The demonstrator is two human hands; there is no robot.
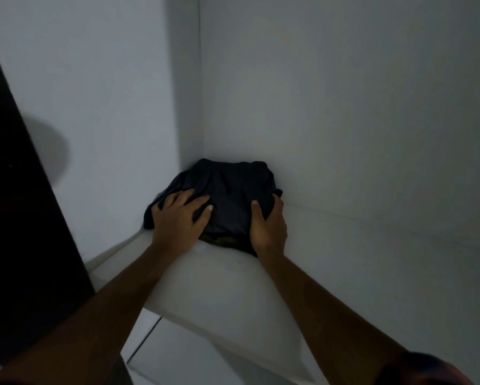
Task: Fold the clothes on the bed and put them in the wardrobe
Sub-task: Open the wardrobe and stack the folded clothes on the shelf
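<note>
Pressing dark clothes (233, 190), fingers (194, 204) on top

From my feed I can make out a dark panel (19, 218) slanting down the left edge, a soft round shadow (48, 151) lying just to its right, and a pale tiled floor (177, 354) with thin joint lines low in the middle, everything dim and slightly blurred.

Plain dark navy on the folded garment (233, 195). Olive green with darker mottling on the cloth edge (219, 240) beneath. Pale grey-white, unpatterned, on the wardrobe wall (344, 107) and shelf (219, 282). Flat black on the door (19, 218) at left.
</note>
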